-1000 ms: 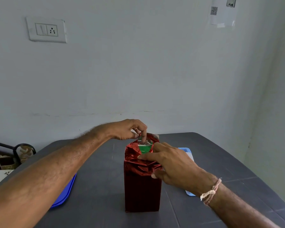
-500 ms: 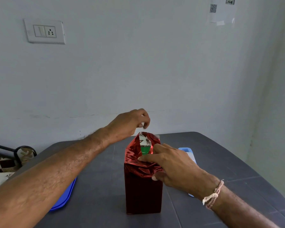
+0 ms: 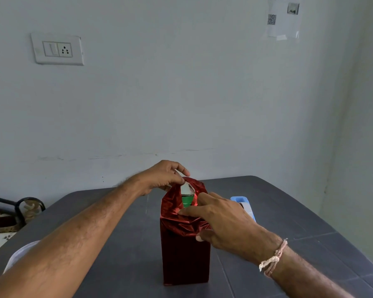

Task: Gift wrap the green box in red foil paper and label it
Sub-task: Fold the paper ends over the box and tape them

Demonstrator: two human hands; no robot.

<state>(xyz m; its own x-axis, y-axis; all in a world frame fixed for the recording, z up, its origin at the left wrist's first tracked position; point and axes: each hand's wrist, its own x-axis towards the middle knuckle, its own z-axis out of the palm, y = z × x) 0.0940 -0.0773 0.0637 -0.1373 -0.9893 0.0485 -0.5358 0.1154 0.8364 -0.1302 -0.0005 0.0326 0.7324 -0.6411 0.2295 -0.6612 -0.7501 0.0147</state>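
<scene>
Head view: green box [image 3: 187,202] stands upright lower ctr of frame, its top showing thru the red foil paper [image 3: 184,254]. Your L hand [image 3: 162,177] pinches the far flap; R hand [image 3: 222,220] presses the near fold w/ flat fingers. Pull too hard & the foil could tear or the box tip.

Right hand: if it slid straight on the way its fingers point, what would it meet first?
The red foil: the right hand points left and away, fingertips seemingly on the crumpled paper over the green box. Going on, it would press that foil down; depth is hard to judge.
</scene>
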